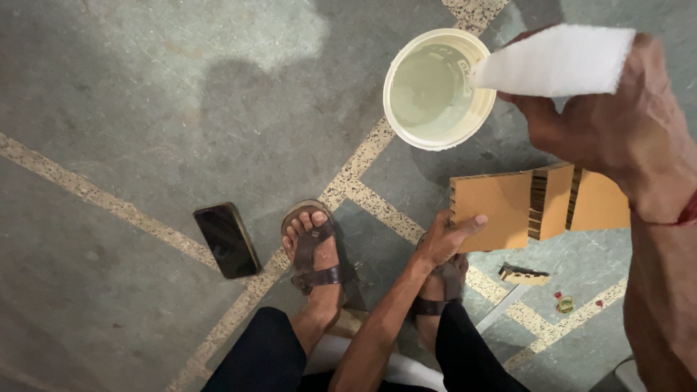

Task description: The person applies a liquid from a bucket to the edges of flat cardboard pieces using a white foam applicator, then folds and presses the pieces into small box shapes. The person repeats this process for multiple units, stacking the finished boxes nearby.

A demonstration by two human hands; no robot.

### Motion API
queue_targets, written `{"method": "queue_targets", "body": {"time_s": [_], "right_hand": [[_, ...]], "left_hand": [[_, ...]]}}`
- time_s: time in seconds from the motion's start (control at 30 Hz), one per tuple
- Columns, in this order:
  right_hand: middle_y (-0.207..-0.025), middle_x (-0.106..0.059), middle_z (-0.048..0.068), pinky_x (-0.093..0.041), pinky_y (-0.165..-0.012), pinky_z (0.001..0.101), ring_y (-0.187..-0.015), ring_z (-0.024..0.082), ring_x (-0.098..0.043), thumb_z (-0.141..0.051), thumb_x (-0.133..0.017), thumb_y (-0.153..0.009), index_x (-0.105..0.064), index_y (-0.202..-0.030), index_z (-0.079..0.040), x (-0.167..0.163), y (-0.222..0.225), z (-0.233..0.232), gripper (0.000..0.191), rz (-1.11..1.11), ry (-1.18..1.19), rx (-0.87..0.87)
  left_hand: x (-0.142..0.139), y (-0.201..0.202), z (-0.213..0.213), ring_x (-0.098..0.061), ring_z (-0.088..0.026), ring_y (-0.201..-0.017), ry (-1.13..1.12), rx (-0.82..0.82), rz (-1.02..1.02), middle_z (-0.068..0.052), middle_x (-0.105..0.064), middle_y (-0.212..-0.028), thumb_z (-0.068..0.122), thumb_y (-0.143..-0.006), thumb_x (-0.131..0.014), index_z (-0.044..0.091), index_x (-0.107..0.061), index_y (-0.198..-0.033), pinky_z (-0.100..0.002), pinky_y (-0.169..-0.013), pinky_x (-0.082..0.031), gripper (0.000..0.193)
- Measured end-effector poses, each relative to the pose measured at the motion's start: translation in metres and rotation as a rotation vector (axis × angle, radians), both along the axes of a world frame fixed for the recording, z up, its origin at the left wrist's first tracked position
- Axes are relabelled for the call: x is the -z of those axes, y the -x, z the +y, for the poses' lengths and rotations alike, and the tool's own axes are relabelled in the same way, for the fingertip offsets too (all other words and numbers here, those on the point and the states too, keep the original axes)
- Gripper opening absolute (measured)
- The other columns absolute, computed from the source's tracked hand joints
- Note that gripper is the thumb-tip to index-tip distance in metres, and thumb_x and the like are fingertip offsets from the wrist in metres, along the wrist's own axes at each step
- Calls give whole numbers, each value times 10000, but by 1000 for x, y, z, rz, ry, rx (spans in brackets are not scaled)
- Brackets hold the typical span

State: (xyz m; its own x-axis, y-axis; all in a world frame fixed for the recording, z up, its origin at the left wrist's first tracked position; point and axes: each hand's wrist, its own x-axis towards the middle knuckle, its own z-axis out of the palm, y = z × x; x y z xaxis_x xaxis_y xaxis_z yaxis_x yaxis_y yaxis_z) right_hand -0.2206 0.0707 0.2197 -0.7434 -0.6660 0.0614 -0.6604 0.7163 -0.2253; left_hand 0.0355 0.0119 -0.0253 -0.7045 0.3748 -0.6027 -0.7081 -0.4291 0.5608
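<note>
1. I take the white bucket [438, 88] as my landmark; it stands on the grey stone floor [131, 109] and holds pale liquid.
2. Right hand [602, 120]: raised just right of the bucket, fingers closed in a pinch on a white foam pad [557, 61]. The pad's left tip overlaps the bucket rim in this view; I cannot tell whether it touches it.
3. A red thread [686, 215] circles the right wrist.
4. Left hand [444, 238]: below the bucket, thumb on top and fingers curled under the left edge of a folded corrugated cardboard piece [501, 210], gripping it.
5. The cardboard runs rightward from that grip, below and right of the bucket, passing behind the right wrist. Whether it rests on the floor I cannot tell.
6. Dark phone [227, 239]: flat on the floor, well down-left of the bucket, screen off.
7. Two feet in brown sandals; the left sandal [314, 250] lies between phone and left hand, the other is mostly hidden by the left hand.
8. A small cardboard scrap [524, 274] lies on the floor below the cardboard piece, with tiny red and green bits [565, 303] just right of it.
</note>
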Motion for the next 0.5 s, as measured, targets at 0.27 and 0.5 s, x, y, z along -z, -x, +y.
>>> {"method": "queue_targets", "body": {"time_s": [0.27,0.5], "right_hand": [[-1008,-738,152,-590,-710,356,-783,275,-724,23,-753,-869,-691,-1160,34,-10,-8,4,298,-55,90,-48],[-907,-742,167,-571,-603,372,-700,282,-718,30,-813,-842,-748,-1069,38,-20,-19,10,236,-13,-13,16]], "left_hand": [[-2,2,-1,-742,-266,-902,-81,-15,-32,-175,-748,-1018,437,-932,-737,-45,-699,-1166,-385,-791,-611,537],[-4,2,-3,-717,-177,-915,16,5,-14,-114,-751,-1025,408,-942,-729,-13,-712,-1165,-303,-792,-568,477]]}}
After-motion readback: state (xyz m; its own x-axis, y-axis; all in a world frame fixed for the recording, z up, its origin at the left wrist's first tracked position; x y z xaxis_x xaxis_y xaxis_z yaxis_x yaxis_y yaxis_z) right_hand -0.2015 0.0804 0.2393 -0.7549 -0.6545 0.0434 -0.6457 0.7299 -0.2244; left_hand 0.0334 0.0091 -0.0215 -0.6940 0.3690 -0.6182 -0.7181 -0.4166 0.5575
